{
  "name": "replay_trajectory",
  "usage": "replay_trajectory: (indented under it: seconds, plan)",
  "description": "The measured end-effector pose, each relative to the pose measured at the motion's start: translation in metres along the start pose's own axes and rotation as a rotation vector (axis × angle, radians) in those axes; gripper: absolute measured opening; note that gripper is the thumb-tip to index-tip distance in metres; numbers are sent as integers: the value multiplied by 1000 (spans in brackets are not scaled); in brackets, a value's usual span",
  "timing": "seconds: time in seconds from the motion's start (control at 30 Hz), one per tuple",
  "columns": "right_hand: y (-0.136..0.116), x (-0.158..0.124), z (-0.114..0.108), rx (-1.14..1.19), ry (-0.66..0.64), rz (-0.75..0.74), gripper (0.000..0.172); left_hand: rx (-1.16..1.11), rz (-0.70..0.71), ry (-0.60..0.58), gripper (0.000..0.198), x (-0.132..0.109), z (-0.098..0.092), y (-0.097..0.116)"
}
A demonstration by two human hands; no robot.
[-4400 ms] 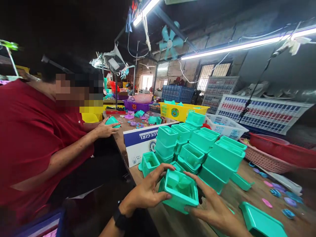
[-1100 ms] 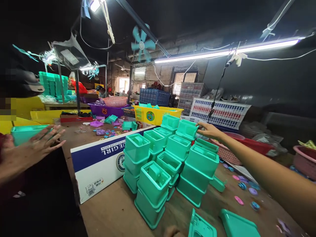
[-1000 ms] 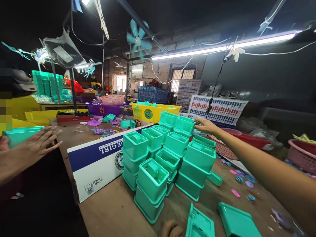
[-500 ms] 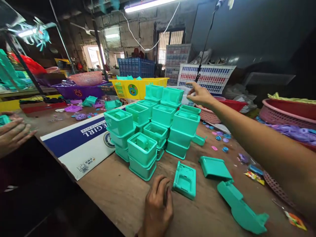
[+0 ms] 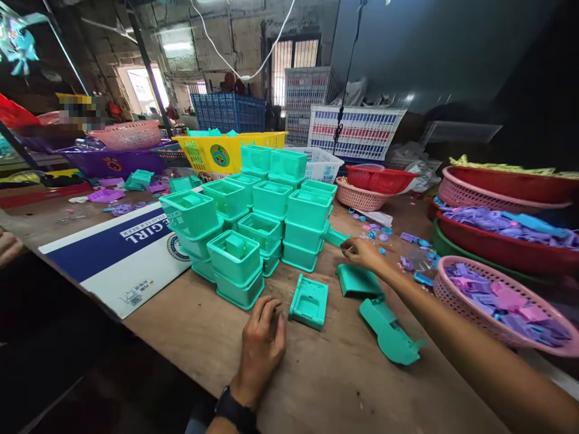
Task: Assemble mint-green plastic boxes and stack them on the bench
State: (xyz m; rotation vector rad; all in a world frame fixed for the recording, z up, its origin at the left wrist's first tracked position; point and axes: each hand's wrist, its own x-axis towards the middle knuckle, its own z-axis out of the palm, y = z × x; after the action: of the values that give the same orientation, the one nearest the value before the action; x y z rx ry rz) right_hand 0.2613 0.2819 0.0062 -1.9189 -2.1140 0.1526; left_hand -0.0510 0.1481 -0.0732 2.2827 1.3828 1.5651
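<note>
My left hand (image 5: 261, 346) rests on the wooden table (image 5: 316, 386), fingers curled loosely, holding nothing, just left of a loose teal tray piece (image 5: 309, 301). My right hand (image 5: 360, 252) reaches out over a flat teal lid (image 5: 358, 282), fingers bent downward close to its far edge; nothing shows in its grip. Another teal part (image 5: 389, 333) lies nearer, beside my forearm. A cluster of stacked teal boxes (image 5: 253, 217) stands beyond both hands.
A white and blue cardboard box (image 5: 113, 256) lies at the left. Pink baskets (image 5: 504, 301) with purple pieces and red tubs (image 5: 511, 193) line the right. Small coloured discs (image 5: 384, 232) lie scattered. A yellow basket (image 5: 221, 154) stands behind. Another person's hand (image 5: 8, 247) shows at the far left.
My right hand has come back from the far teal stack down to the flat lid. The view has tilted downward and to the right. My left hand stays on the table.
</note>
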Motion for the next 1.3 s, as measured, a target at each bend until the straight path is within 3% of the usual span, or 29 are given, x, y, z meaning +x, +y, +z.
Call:
replay_trajectory:
  seconds: [0.1,0.27,0.37,0.47,0.6,0.87,1.03,1.13,1.3]
  plan:
    - [-2,-40,4,55,13,-23,16,-19,21,-81,23,-1,-1,1]
    - [3,-128,-17,133,102,3,33,60,35,-258,49,2,3,14]
    - [8,-174,-27,155,135,41,40,163,-92,-333,70,10,13,29]
    - [10,-204,-28,163,164,79,42,281,-258,-431,78,19,24,42]
    - [6,-224,-16,176,147,77,37,370,-342,-481,78,25,33,49]
    - [-11,-243,6,112,76,96,34,416,-355,-433,89,16,30,51]
    - [-17,-241,3,86,55,52,25,350,-21,-427,50,26,40,74]
    - [-18,-248,4,50,66,37,20,310,99,-513,43,40,61,86]
    - [-16,-281,16,-268,297,-134,22,270,228,-670,40,67,105,90]
